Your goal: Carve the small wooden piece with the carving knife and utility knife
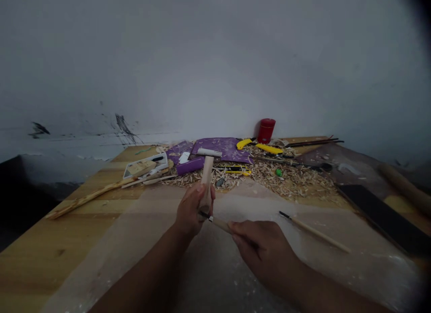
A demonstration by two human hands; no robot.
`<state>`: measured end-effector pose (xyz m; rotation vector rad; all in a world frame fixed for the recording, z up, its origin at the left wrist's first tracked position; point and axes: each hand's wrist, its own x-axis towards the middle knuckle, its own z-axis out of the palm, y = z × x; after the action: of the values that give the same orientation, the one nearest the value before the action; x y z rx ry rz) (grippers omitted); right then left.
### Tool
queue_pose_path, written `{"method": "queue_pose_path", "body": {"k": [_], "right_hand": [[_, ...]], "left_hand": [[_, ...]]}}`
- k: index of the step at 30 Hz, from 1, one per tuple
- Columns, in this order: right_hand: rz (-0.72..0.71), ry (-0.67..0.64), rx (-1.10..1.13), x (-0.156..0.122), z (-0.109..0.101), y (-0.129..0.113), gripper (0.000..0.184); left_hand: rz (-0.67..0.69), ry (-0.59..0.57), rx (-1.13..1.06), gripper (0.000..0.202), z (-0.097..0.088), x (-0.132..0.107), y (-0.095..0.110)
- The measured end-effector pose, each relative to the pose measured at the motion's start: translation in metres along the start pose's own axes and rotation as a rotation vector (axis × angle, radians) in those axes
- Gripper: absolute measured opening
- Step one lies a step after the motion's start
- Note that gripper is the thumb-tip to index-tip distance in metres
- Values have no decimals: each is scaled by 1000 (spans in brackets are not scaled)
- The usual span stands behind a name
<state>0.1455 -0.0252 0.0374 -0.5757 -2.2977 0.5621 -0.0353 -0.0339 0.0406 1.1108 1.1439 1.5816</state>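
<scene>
Body in view: left hand [191, 209], right hand [262, 254], left forearm [144, 272], right forearm [323, 290], all bare down to the bottom edge of the frame. Forearms smooth and long, narrowing into the wrists, hands broad across the back. Fingers [235, 230] fairly short and blunt at the tips, nails short (dim footage, so fine creases and nail detail are too soft to tell)

Wood shavings [289, 180] lie behind the hands [193, 209] [266, 254] on the workbench [67, 254], a carving chisel [314, 232] to their right.
</scene>
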Motion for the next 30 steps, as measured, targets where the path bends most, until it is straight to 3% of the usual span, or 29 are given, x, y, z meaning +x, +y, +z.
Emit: {"method": "queue_pose_path", "body": {"k": [8, 12, 16, 22, 30], "right_hand": [[123, -12, 197, -1, 5, 2, 20], [357, -52, 445, 1, 5, 6, 21], [534, -80, 637, 7, -9, 10, 24], [323, -74, 432, 9, -27, 11, 19], [175, -172, 223, 7, -29, 10, 18]], "left_hand": [[43, 114, -83, 34, 3, -1, 0], [36, 144, -158, 33, 4, 1, 2], [16, 52, -185, 37, 0, 3, 6], [7, -137, -93, 40, -6, 1, 6], [-55, -250, 45, 41, -4, -2, 9]]}}
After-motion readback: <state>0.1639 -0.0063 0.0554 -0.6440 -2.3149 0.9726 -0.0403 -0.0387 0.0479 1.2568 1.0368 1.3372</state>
